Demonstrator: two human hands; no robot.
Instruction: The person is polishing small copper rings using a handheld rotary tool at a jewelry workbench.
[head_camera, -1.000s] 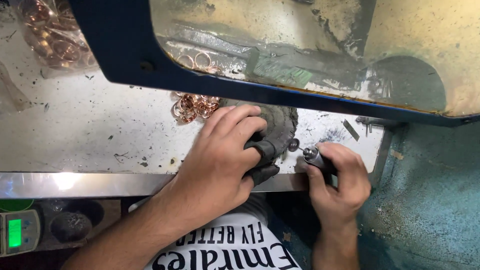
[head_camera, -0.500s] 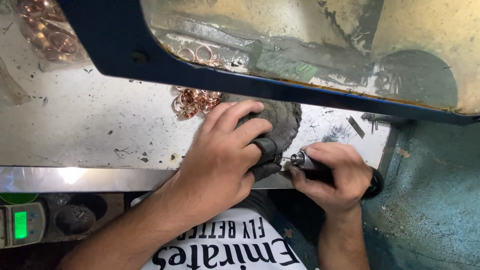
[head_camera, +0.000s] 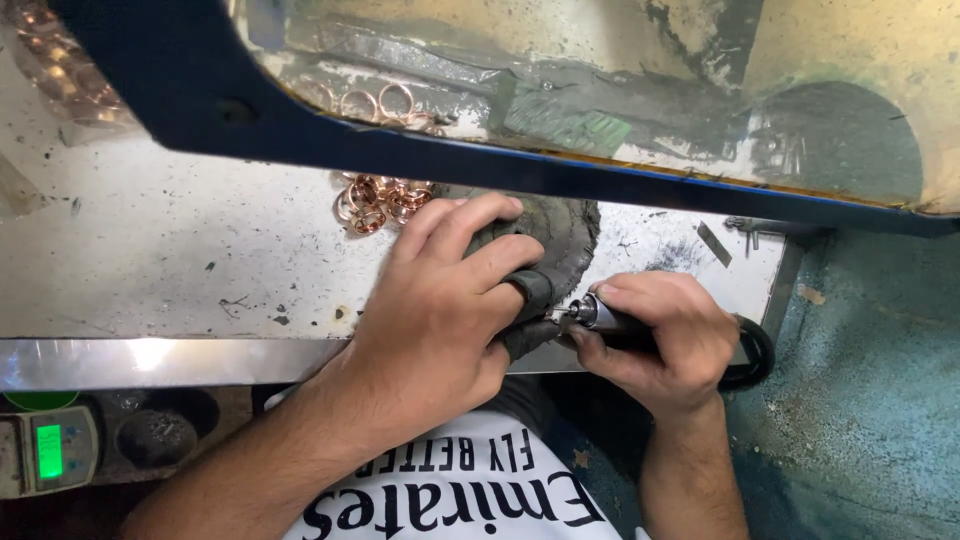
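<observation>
Lying loose on the bench (head_camera: 150, 250), copper rings (head_camera: 380, 200) are heaped just beyond the left hand (head_camera: 440, 320), which is clamped on a dark pad (head_camera: 560, 235). A rotary handpiece (head_camera: 600, 315) is gripped by the right hand (head_camera: 665, 345), moved rightward since earlier, its tip against the left fingers.

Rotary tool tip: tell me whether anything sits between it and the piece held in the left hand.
Nothing visible does. The right hand holds the rotary tool with its tip right against the spot gripped by the left hand, whose dark finger guard hides the piece itself. The copper rings lie apart, behind.
</observation>
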